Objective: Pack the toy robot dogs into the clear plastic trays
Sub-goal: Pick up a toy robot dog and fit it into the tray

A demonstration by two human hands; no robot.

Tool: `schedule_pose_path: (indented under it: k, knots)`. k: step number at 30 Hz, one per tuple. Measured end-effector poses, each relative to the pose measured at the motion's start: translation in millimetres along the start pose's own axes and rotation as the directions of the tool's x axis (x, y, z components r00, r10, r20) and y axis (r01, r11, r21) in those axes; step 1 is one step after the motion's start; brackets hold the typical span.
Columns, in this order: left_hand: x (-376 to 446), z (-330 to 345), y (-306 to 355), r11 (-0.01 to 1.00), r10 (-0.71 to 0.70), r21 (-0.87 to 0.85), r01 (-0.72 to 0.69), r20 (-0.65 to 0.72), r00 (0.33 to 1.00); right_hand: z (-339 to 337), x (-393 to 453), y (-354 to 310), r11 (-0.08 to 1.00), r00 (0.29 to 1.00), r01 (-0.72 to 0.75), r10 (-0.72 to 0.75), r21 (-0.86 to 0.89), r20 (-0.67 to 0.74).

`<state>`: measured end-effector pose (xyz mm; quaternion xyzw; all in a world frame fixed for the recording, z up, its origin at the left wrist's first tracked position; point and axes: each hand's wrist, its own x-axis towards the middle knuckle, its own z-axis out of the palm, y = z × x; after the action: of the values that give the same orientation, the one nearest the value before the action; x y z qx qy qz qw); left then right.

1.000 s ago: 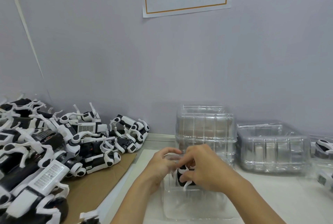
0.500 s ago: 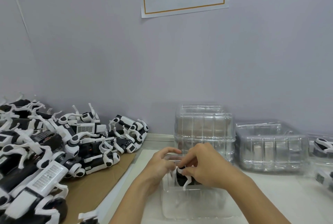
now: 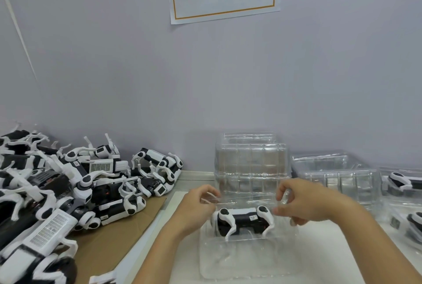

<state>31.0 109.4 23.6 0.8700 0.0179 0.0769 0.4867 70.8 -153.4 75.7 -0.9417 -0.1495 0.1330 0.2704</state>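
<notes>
**Hands part, dog sits in the tray**

Both hands have drawn apart since a second ago, uncovering the toy robot dog point(image 3: 245, 221) that they had been cupping together. It now lies on its side across the far part of the clear tray point(image 3: 246, 261) in front of the person. The left hand point(image 3: 196, 207) is at the tray's left end, its grip loosely curled; whether it pinches the plastic rim cannot be told. The right hand point(image 3: 306, 203) is at the right end, fingers curled, thumb near the dog's rear leg.

Behind stands a stack of clear trays point(image 3: 251, 165), and beside it a second stack point(image 3: 335, 176). At far right, trays point(image 3: 404, 192) already hold dogs. A pile of loose dogs point(image 3: 68, 192) lies on cardboard point(image 3: 118, 238) on the surface, left.
</notes>
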Motion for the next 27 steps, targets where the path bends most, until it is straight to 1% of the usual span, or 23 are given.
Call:
schedule_pose_path:
  k: [3, 5, 7, 9, 10, 12, 14, 17, 21, 24, 27]
  knots:
    - [-0.5, -4.4, 15.5, 0.968, 0.142, 0.213, -0.130, -0.042, 0.989, 2.7, 1.1, 0.2, 0.998, 1.000, -0.012, 0.012, 0.054, 0.015]
    - [-2.1, -2.7, 30.4, 0.931, 0.256, 0.278, -0.235, -0.039, 0.966, 3.1, 2.1, -0.2, 0.997, 1.000, -0.020, 0.019, 0.071, 0.008]
    - [-4.9, 5.5, 46.2, 0.899, 0.327, 0.292, -0.328, 0.052, 0.943, 3.5, 3.1, -0.3, 0.997, 1.000, -0.030, 0.030, 0.070, 0.010]
    - [-9.0, 19.9, 57.4, 0.879, 0.321, 0.306, -0.366, 0.189, 0.928, 3.9, 3.7, -0.6, 0.997, 0.999, -0.036, 0.035, 0.072, 0.012]
    - [-11.2, 28.3, 60.5, 0.875, 0.300, 0.318, -0.366, 0.238, 0.924, 4.1, 3.7, -0.6, 0.996, 0.999, -0.037, 0.037, 0.078, 0.011]
    - [-14.7, 43.5, 62.6, 0.871, 0.262, 0.348, -0.346, 0.267, 0.927, 4.2, 3.4, -0.8, 0.995, 0.999, -0.035, 0.034, 0.096, 0.009]
    - [-16.7, 54.0, 63.5, 0.867, 0.245, 0.386, -0.317, 0.224, 0.943, 4.4, 3.3, -1.2, 0.994, 1.000, -0.028, 0.027, 0.104, 0.009]
    - [-15.3, 59.8, 63.7, 0.871, 0.238, 0.414, -0.264, 0.115, 0.965, 5.3, 3.8, -3.9, 0.995, 1.000, -0.018, 0.018, 0.097, 0.009]
    - [-14.9, 65.1, 64.2, 0.860, 0.246, 0.459, -0.223, 0.009, 0.969, 7.8, 3.4, -7.3, 0.995, 1.000, -0.005, 0.006, 0.098, -0.007]
    - [-15.4, 70.0, 65.6, 0.834, 0.261, 0.507, -0.216, -0.018, 0.965, 7.7, 2.6, -7.8, 0.994, 1.000, -0.006, 0.007, 0.109, -0.007]
    - [-13.8, 71.1, 66.4, 0.803, 0.267, 0.548, -0.234, 0.018, 0.963, 6.9, 2.1, -7.6, 0.993, 1.000, -0.004, 0.004, 0.117, -0.005]
